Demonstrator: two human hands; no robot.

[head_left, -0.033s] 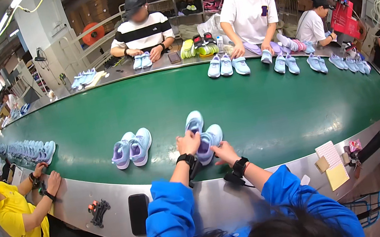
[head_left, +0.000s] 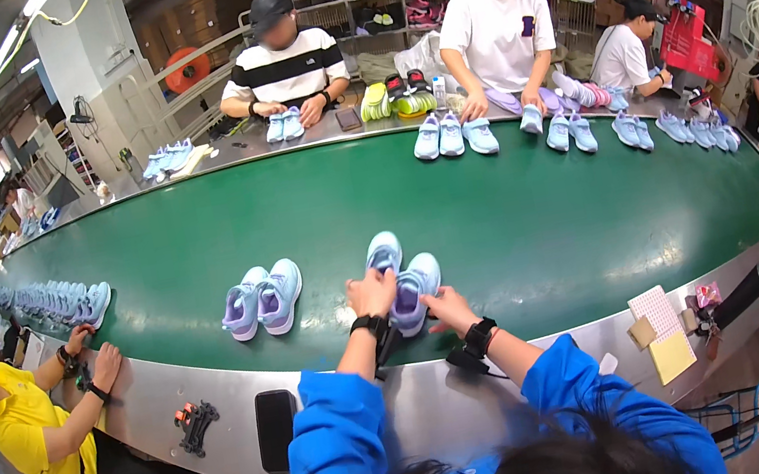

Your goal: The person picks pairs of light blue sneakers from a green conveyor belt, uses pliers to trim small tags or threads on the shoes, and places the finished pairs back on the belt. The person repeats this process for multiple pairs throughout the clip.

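On the near part of a green work surface (head_left: 496,206), just in front of the person, sits a pair of pale blue shoes with lilac linings — the nearer shoe (head_left: 422,273) to the right, the farther shoe (head_left: 383,249) up and to its left, both with toes pointing away. The left hand (head_left: 371,294) is at the gap between them, fingers bent, overlapping the heel of the farther shoe; the right hand (head_left: 451,310) has its fingertips at the right side of the nearer shoe's opening, the other fingers loosely curled. Whether either hand truly grips a shoe, I cannot tell. Each wrist bears a black band, and blue sleeves (head_left: 346,421) cover the forearms. To the left, well apart from the hands, stands a second pair of light blue shoes (head_left: 280,297), side by side. Along the near metal edge (head_left: 428,396) lie a black phone (head_left: 278,431), a small black-and-orange object (head_left: 197,429) and, toward the right, a yellow notepad (head_left: 673,355) beside a gridded sheet. At the left, a co-worker in yellow (head_left: 18,402) sits near a long row of shoes (head_left: 56,302). Across the surface, a co-worker in a striped top (head_left: 283,63) and another in a white T-shirt (head_left: 497,28) handle similar shoes — more pairs stand along the far edge.
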